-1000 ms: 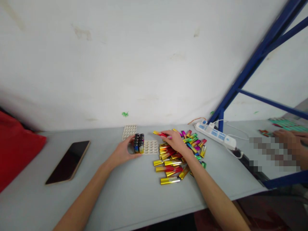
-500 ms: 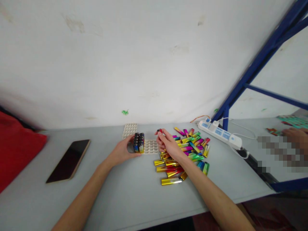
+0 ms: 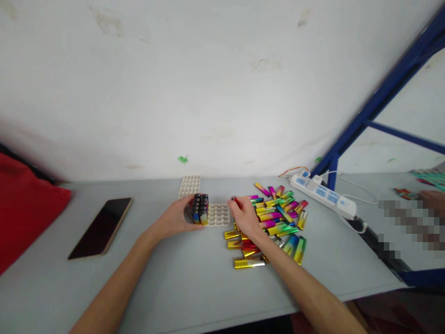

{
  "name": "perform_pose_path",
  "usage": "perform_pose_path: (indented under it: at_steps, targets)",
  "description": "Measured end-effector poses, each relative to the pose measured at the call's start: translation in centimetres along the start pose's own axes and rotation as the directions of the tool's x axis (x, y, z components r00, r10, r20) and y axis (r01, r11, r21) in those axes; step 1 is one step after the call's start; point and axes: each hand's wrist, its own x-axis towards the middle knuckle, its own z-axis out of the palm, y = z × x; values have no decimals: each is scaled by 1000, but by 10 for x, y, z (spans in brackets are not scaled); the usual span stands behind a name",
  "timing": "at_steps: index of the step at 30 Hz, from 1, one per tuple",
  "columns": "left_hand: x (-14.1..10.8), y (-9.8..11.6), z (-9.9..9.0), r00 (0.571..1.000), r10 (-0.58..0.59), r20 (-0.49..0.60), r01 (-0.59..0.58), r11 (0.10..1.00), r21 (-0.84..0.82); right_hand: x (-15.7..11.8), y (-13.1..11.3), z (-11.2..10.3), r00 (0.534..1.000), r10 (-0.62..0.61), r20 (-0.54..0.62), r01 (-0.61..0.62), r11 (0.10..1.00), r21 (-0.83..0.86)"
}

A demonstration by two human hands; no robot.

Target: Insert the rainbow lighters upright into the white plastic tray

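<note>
black-topped sticks [image 3: 200, 210] — upright, 2 rows

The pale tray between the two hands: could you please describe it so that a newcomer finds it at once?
On the grey table, find the pile of shiny coloured tubes. Left of it, between the left hand and the right hand, lies the pale tray with round hollows. Unlike the similar tray nearer the wall, it has upright dark-topped tubes at its left end.
</note>
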Motion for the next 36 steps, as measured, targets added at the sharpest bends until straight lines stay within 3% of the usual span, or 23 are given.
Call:
perform_pose_path:
  at_steps: [6,11,16,21,26,36]
  targets:
    - [0,5,7,1000,-15,-18,15,1000,-5,1,0,-2,990,-129,60,134,988,-79]
    - [0,5,9,1000,6,-26,-5,1000,8,6,3,-9,943,-314,112,333,910,-248]
    - [0,5,9,1000,6,-27,-6,1000,0,13,13,-11,949,-249,195,307,872,-381]
    - [1,5,10,1000,-26,-17,26,1000,-4,23,22,1,895,-277,349,415,803,-428]
    - [2,-1,12,998,-46,-35,45,999,-20,27,21,4,884,-278,377,446,744,-498]
    - [5,-5,14,999,2,-50,-1,1000,16,30,18,-1,901,-232,366,366,860,-355]
